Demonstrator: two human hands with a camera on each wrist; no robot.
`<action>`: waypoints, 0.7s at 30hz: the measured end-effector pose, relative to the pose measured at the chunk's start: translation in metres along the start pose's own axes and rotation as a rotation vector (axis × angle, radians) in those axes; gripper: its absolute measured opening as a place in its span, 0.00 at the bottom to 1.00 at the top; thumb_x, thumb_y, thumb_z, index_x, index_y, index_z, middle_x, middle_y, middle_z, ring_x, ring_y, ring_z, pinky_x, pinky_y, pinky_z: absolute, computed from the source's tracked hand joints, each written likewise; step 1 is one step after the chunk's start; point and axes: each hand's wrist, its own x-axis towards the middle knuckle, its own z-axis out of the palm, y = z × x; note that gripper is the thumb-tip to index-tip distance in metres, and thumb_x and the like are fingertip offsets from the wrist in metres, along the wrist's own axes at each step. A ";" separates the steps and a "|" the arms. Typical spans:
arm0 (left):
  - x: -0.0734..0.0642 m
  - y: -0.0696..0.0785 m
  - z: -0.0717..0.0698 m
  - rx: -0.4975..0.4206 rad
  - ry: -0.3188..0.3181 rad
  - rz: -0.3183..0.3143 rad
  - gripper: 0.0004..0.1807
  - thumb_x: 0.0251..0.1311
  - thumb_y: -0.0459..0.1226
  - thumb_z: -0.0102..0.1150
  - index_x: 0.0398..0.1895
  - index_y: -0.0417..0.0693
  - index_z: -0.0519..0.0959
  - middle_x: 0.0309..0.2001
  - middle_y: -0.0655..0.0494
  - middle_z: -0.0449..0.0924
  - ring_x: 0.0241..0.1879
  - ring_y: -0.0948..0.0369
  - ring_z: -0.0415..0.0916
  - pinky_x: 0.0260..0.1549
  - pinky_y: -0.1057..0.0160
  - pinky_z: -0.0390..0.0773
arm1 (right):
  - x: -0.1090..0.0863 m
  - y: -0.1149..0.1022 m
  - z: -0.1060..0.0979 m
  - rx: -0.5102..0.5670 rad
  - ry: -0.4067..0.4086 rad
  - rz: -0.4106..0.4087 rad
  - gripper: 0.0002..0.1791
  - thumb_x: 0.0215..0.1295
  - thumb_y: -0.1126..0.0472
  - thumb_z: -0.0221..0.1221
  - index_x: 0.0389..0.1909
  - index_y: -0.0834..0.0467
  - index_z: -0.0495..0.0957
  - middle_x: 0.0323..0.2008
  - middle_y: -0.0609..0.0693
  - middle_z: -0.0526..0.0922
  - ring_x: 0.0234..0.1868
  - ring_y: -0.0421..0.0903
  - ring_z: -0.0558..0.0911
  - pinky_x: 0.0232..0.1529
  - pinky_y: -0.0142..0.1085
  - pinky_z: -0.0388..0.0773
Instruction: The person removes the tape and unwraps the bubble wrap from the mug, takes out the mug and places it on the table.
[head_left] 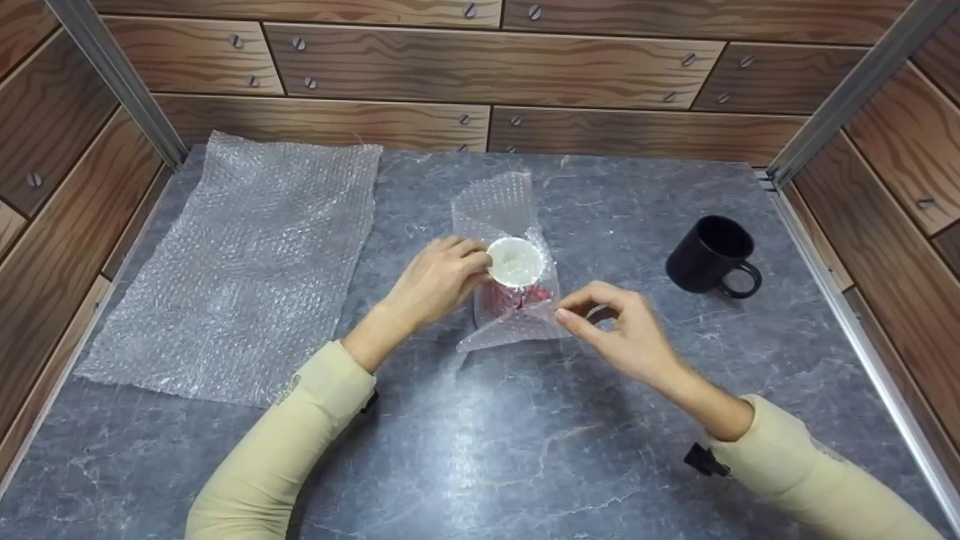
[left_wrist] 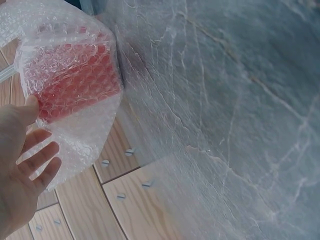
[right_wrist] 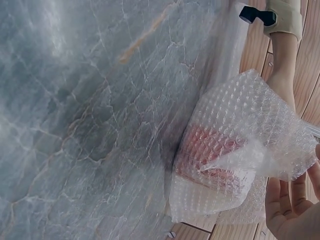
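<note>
A red and white cup (head_left: 515, 262) stands upright in the middle of the table, a sheet of bubble wrap (head_left: 502, 202) folded around it. Its pale round top faces up, and red shows through the bubbles in the left wrist view. At the top left of the cup, my left hand (head_left: 448, 274) pinches the wrapped edge, thumb against the plastic and the other fingers bent apart. My right hand (head_left: 626, 326) pinches a loose corner of the wrap between thumb and index finger, holding a flap (right_wrist: 287, 145) stretched out from the cup's near right side.
On the left a large bubble wrap sheet (head_left: 255, 270) lies flat. A black mug (head_left: 709, 255) stands at the right, handle toward the near right. Wood-patterned panels (head_left: 480, 67) and metal posts (head_left: 120, 82) enclose the grey marbled table (head_left: 480, 465).
</note>
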 end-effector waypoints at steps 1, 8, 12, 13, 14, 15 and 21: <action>0.000 0.000 0.000 0.002 0.001 0.001 0.11 0.72 0.43 0.61 0.48 0.47 0.85 0.55 0.49 0.88 0.54 0.49 0.84 0.54 0.51 0.84 | -0.001 0.000 0.000 -0.001 0.000 -0.004 0.03 0.66 0.66 0.70 0.38 0.55 0.90 0.32 0.46 0.88 0.33 0.36 0.83 0.39 0.29 0.84; 0.000 0.000 0.000 0.011 -0.007 -0.005 0.11 0.73 0.43 0.61 0.48 0.47 0.85 0.54 0.49 0.88 0.54 0.50 0.84 0.53 0.51 0.84 | -0.007 -0.001 0.000 0.033 -0.019 -0.008 0.04 0.69 0.67 0.67 0.37 0.57 0.90 0.32 0.42 0.87 0.34 0.36 0.82 0.39 0.30 0.83; 0.000 0.001 0.000 0.004 -0.015 -0.013 0.11 0.74 0.43 0.60 0.48 0.47 0.85 0.54 0.50 0.88 0.54 0.50 0.83 0.52 0.51 0.84 | -0.009 -0.002 0.000 0.063 -0.035 0.012 0.05 0.70 0.67 0.65 0.36 0.57 0.90 0.31 0.39 0.86 0.34 0.37 0.82 0.39 0.30 0.83; 0.000 0.001 0.000 0.003 -0.016 -0.014 0.11 0.74 0.43 0.60 0.48 0.47 0.85 0.54 0.50 0.88 0.54 0.50 0.83 0.52 0.51 0.84 | -0.009 -0.002 0.000 0.069 -0.039 0.016 0.06 0.70 0.67 0.65 0.36 0.57 0.90 0.31 0.39 0.85 0.34 0.37 0.81 0.39 0.30 0.83; 0.000 0.001 0.000 0.003 -0.015 -0.014 0.11 0.74 0.43 0.60 0.48 0.47 0.85 0.54 0.50 0.88 0.54 0.50 0.83 0.51 0.51 0.84 | -0.009 -0.002 0.000 0.072 -0.043 0.019 0.06 0.70 0.67 0.65 0.35 0.57 0.89 0.31 0.38 0.85 0.33 0.37 0.81 0.39 0.30 0.83; 0.000 0.000 0.000 0.003 -0.014 -0.014 0.11 0.74 0.43 0.60 0.48 0.47 0.85 0.54 0.49 0.88 0.54 0.50 0.83 0.51 0.51 0.84 | -0.010 -0.002 0.000 0.075 -0.048 0.024 0.06 0.71 0.67 0.65 0.35 0.56 0.89 0.30 0.38 0.85 0.33 0.37 0.81 0.39 0.30 0.83; 0.001 0.000 0.000 0.006 -0.018 -0.009 0.12 0.74 0.43 0.60 0.49 0.47 0.85 0.55 0.49 0.88 0.55 0.49 0.83 0.53 0.51 0.84 | -0.012 0.000 0.002 0.069 -0.087 0.031 0.07 0.71 0.66 0.65 0.33 0.58 0.89 0.30 0.39 0.84 0.31 0.37 0.81 0.38 0.30 0.81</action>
